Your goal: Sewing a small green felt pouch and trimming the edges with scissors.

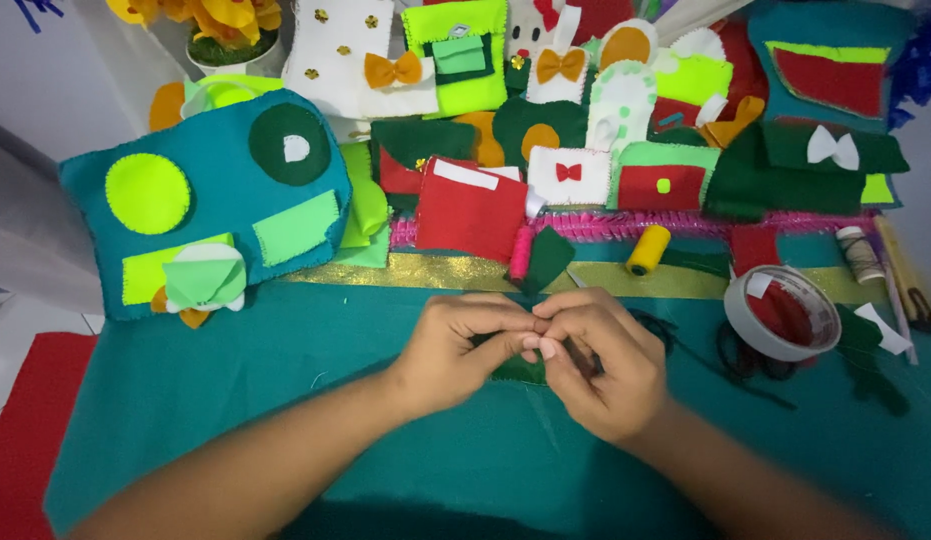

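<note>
A teal cloth point(235, 400) covers the table; at centre frame, left hand point(455, 350) and right hand point(595, 365) pinch together on a dark green felt piece point(515, 370), seemingly mid-stitch, needing a steady grip.

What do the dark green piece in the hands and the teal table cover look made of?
Dark green piece: probably felt, matte and fuzzy, held between left hand and right hand. Teal table cover: also felt-like cloth, matte, no visible weave.

Two hands point(455, 350) point(595, 365) met at centre. Two thread spools, pink point(522, 252) and yellow point(647, 249), lay at twelve o'clock. One tape roll point(782, 312) sat at three.
</note>
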